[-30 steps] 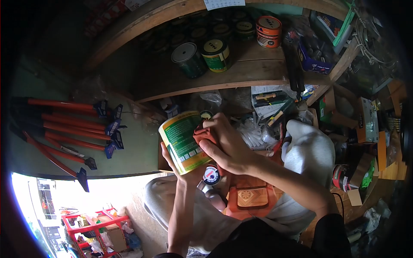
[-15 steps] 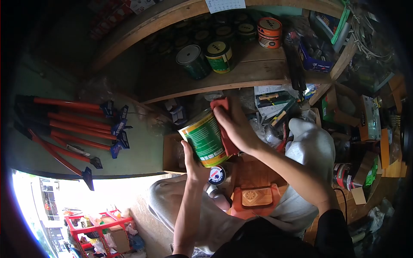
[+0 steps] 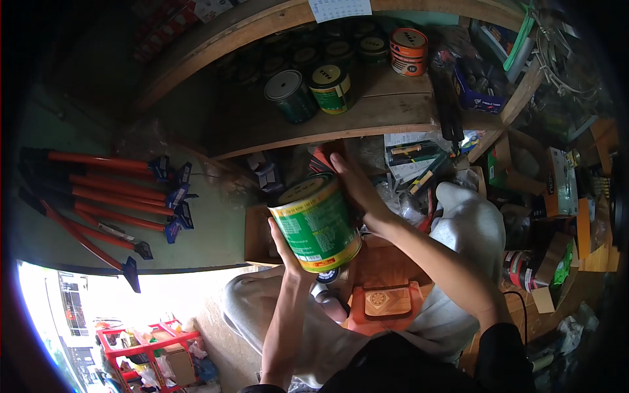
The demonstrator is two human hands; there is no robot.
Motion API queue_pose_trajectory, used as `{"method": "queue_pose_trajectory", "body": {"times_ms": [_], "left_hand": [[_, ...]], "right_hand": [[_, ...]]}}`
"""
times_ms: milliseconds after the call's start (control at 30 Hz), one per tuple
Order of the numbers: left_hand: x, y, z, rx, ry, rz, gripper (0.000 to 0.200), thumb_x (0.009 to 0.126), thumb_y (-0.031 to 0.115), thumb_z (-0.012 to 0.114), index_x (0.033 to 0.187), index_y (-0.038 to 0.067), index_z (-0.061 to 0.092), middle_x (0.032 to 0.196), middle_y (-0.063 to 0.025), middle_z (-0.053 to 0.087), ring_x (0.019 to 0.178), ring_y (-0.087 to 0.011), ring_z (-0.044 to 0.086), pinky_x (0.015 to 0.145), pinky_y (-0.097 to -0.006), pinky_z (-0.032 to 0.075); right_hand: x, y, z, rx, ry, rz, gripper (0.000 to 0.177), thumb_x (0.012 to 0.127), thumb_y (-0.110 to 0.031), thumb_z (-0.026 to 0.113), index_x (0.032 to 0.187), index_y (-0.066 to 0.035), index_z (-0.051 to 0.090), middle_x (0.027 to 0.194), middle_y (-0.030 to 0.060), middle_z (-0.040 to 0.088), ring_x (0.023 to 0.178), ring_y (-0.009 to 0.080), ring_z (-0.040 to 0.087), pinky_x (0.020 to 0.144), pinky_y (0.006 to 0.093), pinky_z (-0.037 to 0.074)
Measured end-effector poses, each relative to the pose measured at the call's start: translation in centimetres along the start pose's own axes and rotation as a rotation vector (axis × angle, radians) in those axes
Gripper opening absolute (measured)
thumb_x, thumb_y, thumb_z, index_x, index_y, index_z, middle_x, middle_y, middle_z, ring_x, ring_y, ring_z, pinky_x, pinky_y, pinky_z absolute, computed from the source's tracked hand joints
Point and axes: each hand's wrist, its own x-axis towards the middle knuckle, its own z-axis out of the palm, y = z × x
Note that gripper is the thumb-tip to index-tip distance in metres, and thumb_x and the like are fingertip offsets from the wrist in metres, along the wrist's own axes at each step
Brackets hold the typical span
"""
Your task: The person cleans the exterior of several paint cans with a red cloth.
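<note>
My left hand (image 3: 287,247) grips a green and yellow paint can (image 3: 316,223) from below and holds it upright in front of me. My right hand (image 3: 357,187) lies flat against the can's far right side and presses a red cloth (image 3: 322,156) to it; only the cloth's top edge shows above the can. Both hands are over my lap, just below the wooden shelf (image 3: 367,114).
Several paint cans (image 3: 331,85) stand on the shelf, an orange one (image 3: 407,49) at the back. Red-handled bolt cutters (image 3: 111,196) hang on the left wall. An orange wooden block (image 3: 383,302) lies on my lap. Boxes and clutter (image 3: 550,190) fill the right.
The can has been turned upright and shifted a little to the right. My right hand slid with the cloth from the can's front to its far side, behind the can.
</note>
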Motion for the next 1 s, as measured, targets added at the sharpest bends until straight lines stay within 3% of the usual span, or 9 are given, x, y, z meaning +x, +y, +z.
{"method": "queue_pose_trajectory", "body": {"times_ms": [133, 300, 367, 433, 533, 700, 767, 900, 1000], "left_hand": [[1.9, 0.4, -4.3, -0.096, -0.172, 0.015, 0.07, 0.1, 0.062, 0.04, 0.137, 0.004, 0.054, 0.125, -0.0166, 0.065, 0.104, -0.0297, 0.067, 0.09, -0.0444, 0.058], [0.7, 0.2, -1.4, 0.029, 0.115, 0.032, 0.057, 0.104, 0.047, 0.037, 0.127, 0.0, 0.059, 0.117, -0.0192, 0.068, 0.097, -0.0286, 0.07, 0.084, -0.043, 0.059], [0.7, 0.2, -3.8, 0.987, 0.018, 0.266, 0.065, 0.104, 0.056, 0.038, 0.13, 0.0, 0.057, 0.114, -0.0117, 0.068, 0.102, -0.02, 0.067, 0.09, -0.0389, 0.056], [-0.6, 0.4, 2.2, 0.165, 0.043, 0.004, 0.073, 0.101, 0.065, 0.038, 0.133, 0.001, 0.055, 0.119, -0.0109, 0.066, 0.108, -0.0202, 0.065, 0.096, -0.0379, 0.052], [0.0, -0.6, 1.0, 0.187, 0.066, 0.007, 0.075, 0.098, 0.069, 0.04, 0.135, 0.006, 0.055, 0.125, -0.0102, 0.063, 0.111, -0.022, 0.064, 0.098, -0.0388, 0.051], [0.9, -0.2, 1.9, -0.01, 0.086, 0.086, 0.068, 0.097, 0.068, 0.042, 0.135, 0.013, 0.056, 0.126, -0.0095, 0.063, 0.114, -0.0257, 0.062, 0.1, -0.0438, 0.05], [2.0, 0.7, -0.7, -0.206, -0.256, 0.032, 0.073, 0.096, 0.07, 0.04, 0.14, 0.013, 0.053, 0.134, -0.0094, 0.058, 0.124, -0.0271, 0.054, 0.111, -0.0481, 0.039], [2.1, 0.6, -0.5, -0.082, 0.041, 0.016, 0.08, 0.091, 0.078, 0.041, 0.134, 0.012, 0.057, 0.124, -0.0101, 0.063, 0.11, -0.0272, 0.062, 0.099, -0.046, 0.05], [0.5, 0.0, 1.0, -0.059, 0.047, -0.087, 0.082, 0.09, 0.079, 0.041, 0.136, 0.014, 0.056, 0.129, -0.0101, 0.061, 0.112, -0.0286, 0.061, 0.099, -0.0482, 0.05]], "right_hand": [[-2.6, 0.5, 1.6, -0.057, 0.032, -0.059, 0.038, 0.108, -0.032, 0.046, 0.137, -0.008, 0.045, 0.126, 0.0051, 0.054, 0.117, 0.0128, 0.049, 0.102, 0.0293, 0.038], [-3.8, 0.5, 1.8, 0.033, 0.133, -0.025, 0.038, 0.106, -0.031, 0.051, 0.135, -0.007, 0.046, 0.125, 0.0069, 0.053, 0.112, 0.0148, 0.051, 0.099, 0.0316, 0.041], [-3.2, 0.6, -0.1, -0.083, 0.091, -0.012, 0.04, 0.104, -0.033, 0.055, 0.134, -0.007, 0.046, 0.124, 0.0075, 0.053, 0.109, 0.0154, 0.052, 0.096, 0.0323, 0.042], [-2.5, 1.2, -0.8, -0.396, 0.093, -0.135, 0.042, 0.1, -0.034, 0.058, 0.128, -0.004, 0.045, 0.119, 0.0164, 0.053, 0.107, 0.0274, 0.057, 0.093, 0.0381, 0.045], [-2.7, 0.5, 0.1, -0.723, 0.105, -0.237, 0.039, 0.099, -0.029, 0.057, 0.121, 0.001, 0.044, 0.115, 0.0275, 0.049, 0.105, 0.0453, 0.055, 0.093, 0.0476, 0.045], [-3.8, 0.1, 0.7, -0.917, -0.215, -0.512, 0.042, 0.092, -0.022, 0.063, 0.124, 0.002, 0.048, 0.115, 0.0224, 0.05, 0.112, 0.0413, 0.052, 0.099, 0.0497, 0.042], [-4.9, -1.1, 1.2, -1.155, -0.363, -0.652, 0.046, 0.091, -0.023, 0.065, 0.128, -0.002, 0.049, 0.119, 0.0195, 0.05, 0.114, 0.0392, 0.051, 0.099, 0.0503, 0.041], [-2.8, -1.1, 0.3, -1.115, -0.195, -0.354, 0.044, 0.093, -0.032, 0.064, 0.126, -0.007, 0.053, 0.12, 0.0168, 0.05, 0.114, 0.0382, 0.051, 0.1, 0.0499, 0.041], [-1.0, -0.1, -0.5, -0.381, -0.141, -0.138, 0.045, 0.1, -0.032, 0.058, 0.133, -0.003, 0.048, 0.124, 0.0167, 0.05, 0.119, 0.0331, 0.049, 0.105, 0.0424, 0.037]]}}
